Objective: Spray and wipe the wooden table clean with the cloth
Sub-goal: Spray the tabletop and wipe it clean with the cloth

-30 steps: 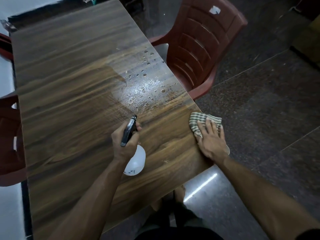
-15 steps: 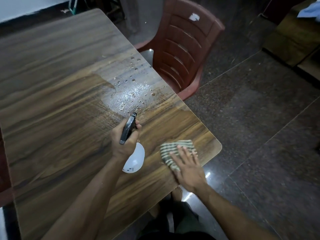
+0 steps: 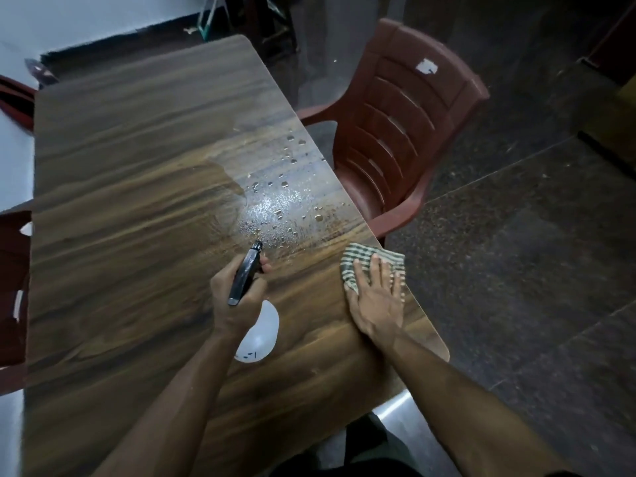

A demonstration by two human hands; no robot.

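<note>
The wooden table [image 3: 137,208] fills the left and middle of the head view. A patch of water droplets [image 3: 282,204] glistens near its right edge. My left hand [image 3: 237,297] is shut on a spray bottle [image 3: 260,333] with a white body and a black nozzle that points toward the wet patch. My right hand [image 3: 377,301] lies flat, fingers spread, pressing a green-and-white checked cloth [image 3: 361,261] onto the table at its right edge; part of the cloth hangs over the edge.
A red-brown plastic chair [image 3: 406,132] stands close against the table's right side. Parts of other red chairs [image 3: 13,277] show along the left edge. Dark speckled floor tiles [image 3: 516,270] lie to the right. My legs are below the near table edge.
My right hand slid the cloth left along the near table edge, then back right and farther away to the right edge. The left hand with the bottle stayed nearly still.
</note>
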